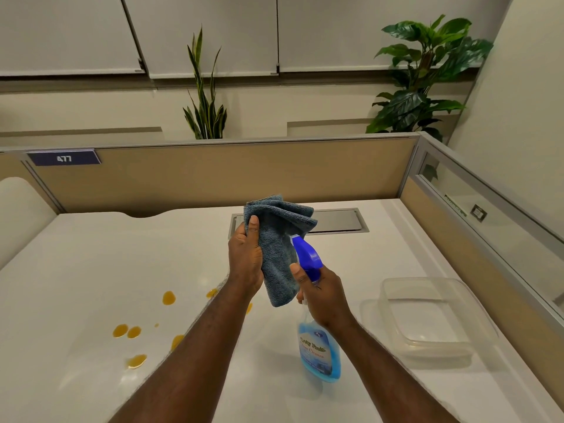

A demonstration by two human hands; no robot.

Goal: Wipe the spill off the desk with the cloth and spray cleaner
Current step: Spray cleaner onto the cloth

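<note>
With the left hand clutching the blue cloth and the right hand gripping the spray bottle above the worktop — nozzle almost against the cloth — a squeeze might overshoot, while the orange spill sits lower left, untouched.

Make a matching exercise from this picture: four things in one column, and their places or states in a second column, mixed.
Things:
1. cloth
2. spray bottle
3. spill
4. plastic container

Places or states:
A. orange drops on the desk, not yet wiped
B. held up in the left hand
C. empty, on the desk at the right
D. gripped by the right hand, nozzle toward the cloth

Pairs: 1-B, 2-D, 3-A, 4-C
</note>
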